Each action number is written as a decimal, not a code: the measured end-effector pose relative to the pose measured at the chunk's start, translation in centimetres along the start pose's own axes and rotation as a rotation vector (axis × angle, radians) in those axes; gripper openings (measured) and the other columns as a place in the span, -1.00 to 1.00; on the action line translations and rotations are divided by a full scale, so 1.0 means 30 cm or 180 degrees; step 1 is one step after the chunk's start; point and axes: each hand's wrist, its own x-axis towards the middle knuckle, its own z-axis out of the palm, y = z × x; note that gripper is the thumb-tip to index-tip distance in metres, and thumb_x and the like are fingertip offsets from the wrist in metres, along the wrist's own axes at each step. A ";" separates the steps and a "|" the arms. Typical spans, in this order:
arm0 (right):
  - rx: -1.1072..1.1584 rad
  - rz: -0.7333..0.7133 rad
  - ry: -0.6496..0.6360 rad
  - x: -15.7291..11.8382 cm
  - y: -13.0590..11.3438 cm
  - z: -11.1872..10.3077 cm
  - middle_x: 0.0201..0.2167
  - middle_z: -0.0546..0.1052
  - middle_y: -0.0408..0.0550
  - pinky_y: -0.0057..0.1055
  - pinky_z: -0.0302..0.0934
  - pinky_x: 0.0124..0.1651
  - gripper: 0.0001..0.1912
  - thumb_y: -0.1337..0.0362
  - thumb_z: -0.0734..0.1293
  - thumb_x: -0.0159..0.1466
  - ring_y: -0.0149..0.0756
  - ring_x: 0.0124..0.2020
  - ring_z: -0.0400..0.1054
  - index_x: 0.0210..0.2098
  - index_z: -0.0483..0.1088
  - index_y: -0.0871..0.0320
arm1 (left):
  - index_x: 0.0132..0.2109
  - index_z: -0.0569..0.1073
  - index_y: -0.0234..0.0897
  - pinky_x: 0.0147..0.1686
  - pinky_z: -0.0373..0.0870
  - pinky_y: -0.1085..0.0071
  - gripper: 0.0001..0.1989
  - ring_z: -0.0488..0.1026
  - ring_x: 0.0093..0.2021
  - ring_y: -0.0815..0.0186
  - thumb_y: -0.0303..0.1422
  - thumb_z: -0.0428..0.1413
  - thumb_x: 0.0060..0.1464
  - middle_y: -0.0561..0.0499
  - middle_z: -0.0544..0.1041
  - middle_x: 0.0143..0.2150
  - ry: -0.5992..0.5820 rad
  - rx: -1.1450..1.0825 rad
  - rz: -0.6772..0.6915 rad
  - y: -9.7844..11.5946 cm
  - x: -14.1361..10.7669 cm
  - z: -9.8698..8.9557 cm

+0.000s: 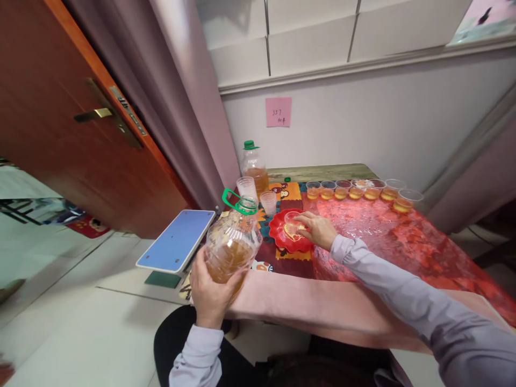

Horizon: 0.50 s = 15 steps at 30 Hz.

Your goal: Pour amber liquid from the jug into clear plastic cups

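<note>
My left hand (pixel 213 287) is wrapped round a large clear plastic jug (pixel 234 247) of amber liquid. The jug leans slightly; its neck is uncapped and carries a green handle ring (pixel 230 199). Over a red scalloped plate (pixel 278 236) with a yellow design, the fingers of my right hand (pixel 318 228) close on a clear plastic cup (pixel 292 216). The cup is hard to see against the plate, and part of it is hidden by my fingers. Two stacks of clear cups, a taller stack (pixel 246 187) and a shorter stack (pixel 268 203), stand behind the jug.
A row of cups (pixel 356 192) with amber liquid lines the table's far right. A second jug (pixel 253 166) with a green cap stands at the back, near a loose green cap (pixel 287 179). Pink cloth (pixel 314 301) covers the front edge. A blue-topped stool (pixel 177 239) is at left.
</note>
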 end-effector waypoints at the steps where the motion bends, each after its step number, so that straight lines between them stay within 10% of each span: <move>1: 0.0113 0.0029 0.0179 -0.009 -0.002 -0.005 0.22 0.59 0.10 -0.22 0.46 -0.02 -0.59 0.23 0.46 0.38 -0.06 0.00 0.60 0.21 0.53 0.04 | 0.36 0.33 -0.39 0.28 0.42 -0.10 0.16 0.52 0.23 -0.22 0.39 0.27 -0.15 -0.43 0.52 0.23 -0.0019 0.0012 -0.0012 0.000 0.002 0.000; 6: 0.1804 0.0319 0.1226 -0.072 -0.130 0.018 -0.13 0.67 0.08 -0.24 0.48 -0.18 -0.62 0.05 0.46 0.37 -0.21 -0.32 0.56 0.07 0.55 0.13 | 0.36 0.32 -0.32 0.23 0.46 -0.12 0.13 0.53 0.21 -0.21 0.36 0.29 -0.17 -0.38 0.53 0.22 -0.0219 0.0065 -0.0012 0.011 0.023 0.002; 9: 0.3244 0.0244 0.0402 -0.120 -0.304 0.106 -0.29 0.65 0.00 -0.32 0.45 -0.26 -0.57 -0.08 0.44 0.38 -0.24 -0.33 0.55 -0.02 0.54 0.15 | 0.36 0.30 -0.34 0.27 0.44 -0.16 0.13 0.49 0.27 -0.24 0.33 0.30 -0.15 -0.41 0.50 0.26 -0.0310 0.0085 0.0094 0.023 0.036 0.003; 15: 0.4762 0.0166 -0.0947 -0.124 -0.515 0.285 0.18 0.53 0.12 -0.37 0.47 -0.18 0.00 -0.27 0.55 0.17 -0.17 -0.02 0.54 0.41 0.23 0.06 | 0.39 0.28 -0.32 0.29 0.45 -0.12 0.07 0.50 0.29 -0.20 0.22 0.34 -0.10 -0.37 0.51 0.29 -0.0584 0.0074 0.0087 0.035 0.052 0.006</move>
